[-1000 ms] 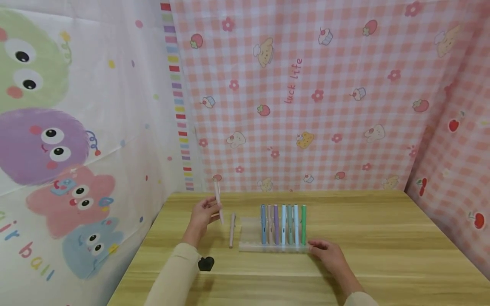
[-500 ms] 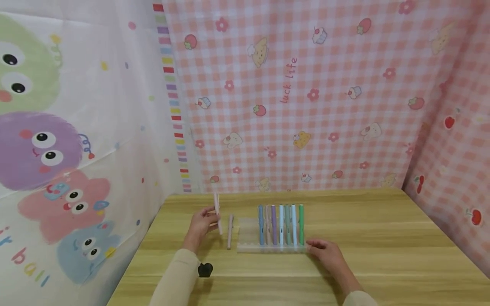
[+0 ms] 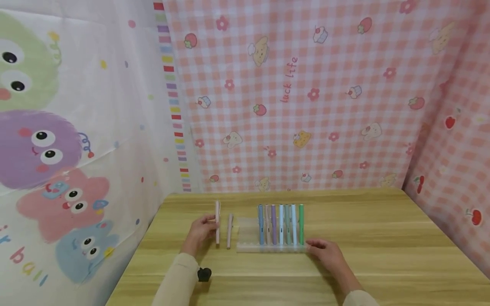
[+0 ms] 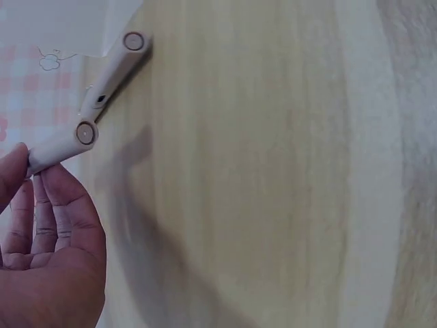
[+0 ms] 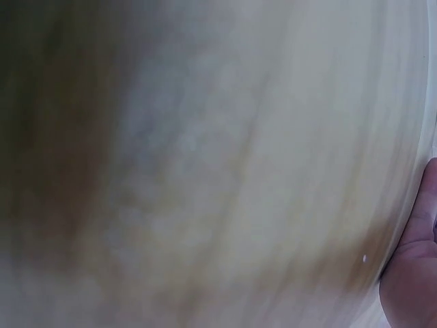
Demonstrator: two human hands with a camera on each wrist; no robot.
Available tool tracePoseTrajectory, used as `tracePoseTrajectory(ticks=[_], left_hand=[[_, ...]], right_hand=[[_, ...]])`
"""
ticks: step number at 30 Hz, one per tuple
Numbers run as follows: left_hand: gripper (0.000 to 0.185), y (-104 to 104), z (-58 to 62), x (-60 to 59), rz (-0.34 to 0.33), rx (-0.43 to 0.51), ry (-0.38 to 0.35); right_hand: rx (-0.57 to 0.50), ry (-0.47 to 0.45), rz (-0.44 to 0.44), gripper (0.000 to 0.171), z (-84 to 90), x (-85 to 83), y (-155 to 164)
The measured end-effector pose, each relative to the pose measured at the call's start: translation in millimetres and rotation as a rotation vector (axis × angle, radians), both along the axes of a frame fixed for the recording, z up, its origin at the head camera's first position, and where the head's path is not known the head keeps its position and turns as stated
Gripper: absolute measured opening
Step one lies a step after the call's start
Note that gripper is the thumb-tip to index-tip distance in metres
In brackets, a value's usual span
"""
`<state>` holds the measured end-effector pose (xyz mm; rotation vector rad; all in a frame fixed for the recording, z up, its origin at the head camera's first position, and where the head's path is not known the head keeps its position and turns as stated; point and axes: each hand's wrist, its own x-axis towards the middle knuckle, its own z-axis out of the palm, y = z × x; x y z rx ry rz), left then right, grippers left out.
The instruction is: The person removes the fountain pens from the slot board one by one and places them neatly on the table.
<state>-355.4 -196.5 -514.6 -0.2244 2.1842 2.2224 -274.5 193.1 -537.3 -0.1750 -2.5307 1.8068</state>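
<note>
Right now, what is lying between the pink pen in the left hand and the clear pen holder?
In the head view, one beige pen lies on the table between the pink pen and the holder.

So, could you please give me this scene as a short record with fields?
Left hand: holds pale pink pen, laid flat or nearly so on the table
Right hand: rests at clear rack, near right corner
Rack: seven pens in a row
Loose: beige pen between pink pen and rack
Surface: wooden table
</note>
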Motion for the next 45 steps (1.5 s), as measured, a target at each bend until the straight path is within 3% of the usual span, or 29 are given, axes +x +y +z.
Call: tracePoseTrajectory(ticks=[8, 28, 38, 42, 45], left_hand=[[0.039, 3.6, -12.2, 1.7, -0.003, -0.004, -0.026], [0.039, 5.3, -16.8, -5.8, -0.025, -0.042, -0.058], [0.041, 9.2, -6.4, 0.0, -0.026, -0.08, -0.074], [0.039, 7.3, -12.0, -3.9, -0.02, -0.074, -0.058], [0.038, 2.9, -22.9, -11.9, -0.045, -0.055, -0.025]], right_hand=[[-0.012, -0.011, -0.012, 0.024, -0.7, -0.8, -1.1], [0.011, -0.017, -0.032, 0.022, -2.3, -1.7, -0.9], [-0.006, -0.026, -0.036, 0.023, -3.4, -1.2, -0.8], [-0.02, -0.027, -0.032, 0.023, -2.7, -1.3, -1.1], [-0.016, -0.03, -0.029, 0.024, -2.2, -1.4, -1.2]])
